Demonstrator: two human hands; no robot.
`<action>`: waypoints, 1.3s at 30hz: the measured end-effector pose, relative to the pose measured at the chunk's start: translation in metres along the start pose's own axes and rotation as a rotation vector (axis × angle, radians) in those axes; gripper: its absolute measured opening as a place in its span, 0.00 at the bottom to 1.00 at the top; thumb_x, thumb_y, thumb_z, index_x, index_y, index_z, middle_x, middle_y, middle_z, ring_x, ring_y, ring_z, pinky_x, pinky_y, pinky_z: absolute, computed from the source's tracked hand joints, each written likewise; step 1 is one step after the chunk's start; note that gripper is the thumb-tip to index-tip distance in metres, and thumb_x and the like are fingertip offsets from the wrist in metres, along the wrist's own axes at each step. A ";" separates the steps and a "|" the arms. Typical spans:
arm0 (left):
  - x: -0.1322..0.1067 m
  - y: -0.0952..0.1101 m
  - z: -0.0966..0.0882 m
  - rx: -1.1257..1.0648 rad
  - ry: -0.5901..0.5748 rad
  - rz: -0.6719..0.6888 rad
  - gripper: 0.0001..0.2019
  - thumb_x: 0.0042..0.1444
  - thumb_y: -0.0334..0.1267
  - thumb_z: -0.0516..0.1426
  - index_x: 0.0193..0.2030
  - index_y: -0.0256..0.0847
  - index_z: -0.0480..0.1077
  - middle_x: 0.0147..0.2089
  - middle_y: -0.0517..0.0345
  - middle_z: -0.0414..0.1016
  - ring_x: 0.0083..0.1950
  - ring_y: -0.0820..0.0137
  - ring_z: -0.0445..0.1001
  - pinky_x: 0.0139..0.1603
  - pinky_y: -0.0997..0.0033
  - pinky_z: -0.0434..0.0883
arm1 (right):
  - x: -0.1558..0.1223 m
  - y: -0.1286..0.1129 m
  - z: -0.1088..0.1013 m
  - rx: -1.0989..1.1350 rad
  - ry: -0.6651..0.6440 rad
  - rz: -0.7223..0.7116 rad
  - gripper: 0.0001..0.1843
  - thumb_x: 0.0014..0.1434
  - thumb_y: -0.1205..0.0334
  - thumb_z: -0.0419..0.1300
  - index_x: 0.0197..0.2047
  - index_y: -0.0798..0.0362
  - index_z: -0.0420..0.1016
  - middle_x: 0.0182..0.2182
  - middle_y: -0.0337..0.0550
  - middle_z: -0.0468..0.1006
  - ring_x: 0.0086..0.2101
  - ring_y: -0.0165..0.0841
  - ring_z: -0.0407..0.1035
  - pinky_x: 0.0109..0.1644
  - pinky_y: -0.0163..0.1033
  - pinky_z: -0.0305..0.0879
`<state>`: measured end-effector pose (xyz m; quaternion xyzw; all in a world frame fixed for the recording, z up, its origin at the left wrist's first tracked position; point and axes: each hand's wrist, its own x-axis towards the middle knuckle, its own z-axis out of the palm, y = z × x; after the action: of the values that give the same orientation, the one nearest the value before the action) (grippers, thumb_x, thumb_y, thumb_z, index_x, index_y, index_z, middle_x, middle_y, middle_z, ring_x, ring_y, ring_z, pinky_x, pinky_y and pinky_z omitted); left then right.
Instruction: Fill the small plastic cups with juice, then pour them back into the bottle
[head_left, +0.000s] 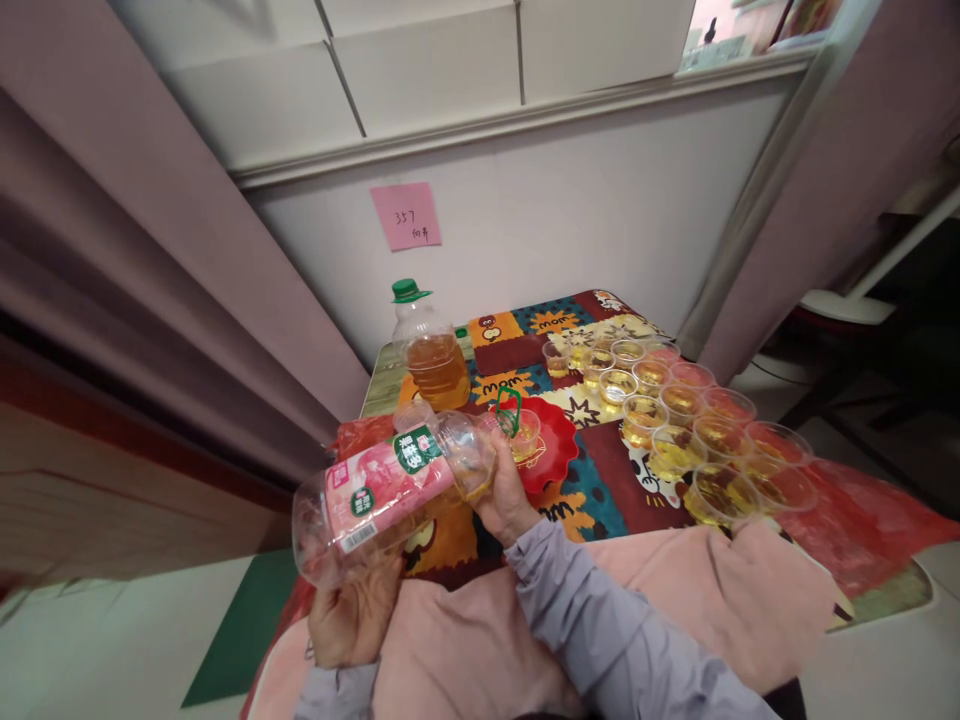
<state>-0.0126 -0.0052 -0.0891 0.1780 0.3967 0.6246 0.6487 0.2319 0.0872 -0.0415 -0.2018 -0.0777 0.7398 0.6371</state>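
Bottle [386, 492] tipped toward cup [528, 430]
I see left hand [354, 612] holding the base end, right hand [507, 492] gripping the neck; red plate [561, 452] under cup.

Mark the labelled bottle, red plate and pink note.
Labelled bottle [390, 484]: head view, on its label.
Red plate [560, 442]: head view, bare right side.
Pink note [406, 216]: head view, paper's middle.

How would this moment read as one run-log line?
left hand: supporting pink-labelled bottle base | right hand: at neck | bottle: tilted toward cup on red plate | other cups: at right
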 end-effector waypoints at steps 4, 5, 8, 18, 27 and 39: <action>0.000 -0.001 -0.002 -0.002 0.006 -0.009 0.30 0.67 0.47 0.62 0.75 0.51 0.67 0.68 0.50 0.81 0.64 0.53 0.83 0.56 0.61 0.85 | -0.001 -0.002 0.000 0.062 0.005 0.059 0.28 0.65 0.35 0.64 0.54 0.50 0.84 0.43 0.45 0.90 0.39 0.35 0.84 0.44 0.38 0.81; 0.001 -0.001 -0.004 -0.004 0.001 -0.012 0.31 0.67 0.47 0.62 0.75 0.51 0.66 0.68 0.50 0.81 0.64 0.53 0.83 0.57 0.60 0.85 | -0.002 -0.002 0.001 0.065 0.004 0.062 0.28 0.65 0.35 0.65 0.54 0.50 0.84 0.43 0.45 0.90 0.38 0.35 0.84 0.43 0.38 0.81; 0.005 0.000 -0.010 -0.019 -0.040 -0.015 0.31 0.64 0.46 0.65 0.73 0.51 0.68 0.66 0.49 0.83 0.62 0.51 0.84 0.56 0.58 0.85 | -0.002 -0.003 0.002 0.060 -0.012 0.054 0.28 0.63 0.35 0.67 0.53 0.50 0.84 0.44 0.46 0.90 0.41 0.37 0.85 0.44 0.40 0.82; 0.009 -0.003 -0.020 -0.069 -0.145 -0.018 0.33 0.67 0.46 0.61 0.78 0.58 0.62 0.70 0.51 0.80 0.66 0.53 0.82 0.59 0.57 0.84 | -0.002 -0.003 0.001 0.075 0.037 0.077 0.23 0.67 0.39 0.64 0.49 0.50 0.84 0.40 0.44 0.91 0.36 0.35 0.83 0.40 0.38 0.81; 0.004 0.000 -0.011 -0.008 -0.083 -0.005 0.36 0.66 0.45 0.64 0.79 0.57 0.61 0.70 0.52 0.80 0.65 0.53 0.83 0.57 0.59 0.85 | -0.001 -0.003 0.000 0.075 0.013 0.067 0.25 0.66 0.38 0.65 0.50 0.50 0.84 0.42 0.46 0.91 0.39 0.37 0.85 0.43 0.40 0.81; 0.006 0.000 -0.014 0.021 -0.052 0.010 0.40 0.64 0.46 0.65 0.81 0.54 0.57 0.71 0.46 0.79 0.64 0.52 0.83 0.57 0.57 0.85 | -0.002 -0.003 0.001 0.053 -0.033 0.049 0.28 0.64 0.35 0.66 0.53 0.50 0.84 0.46 0.48 0.90 0.43 0.38 0.85 0.45 0.40 0.81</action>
<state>-0.0236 -0.0032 -0.1000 0.2030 0.3853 0.6188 0.6538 0.2343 0.0861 -0.0394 -0.1744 -0.0638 0.7602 0.6226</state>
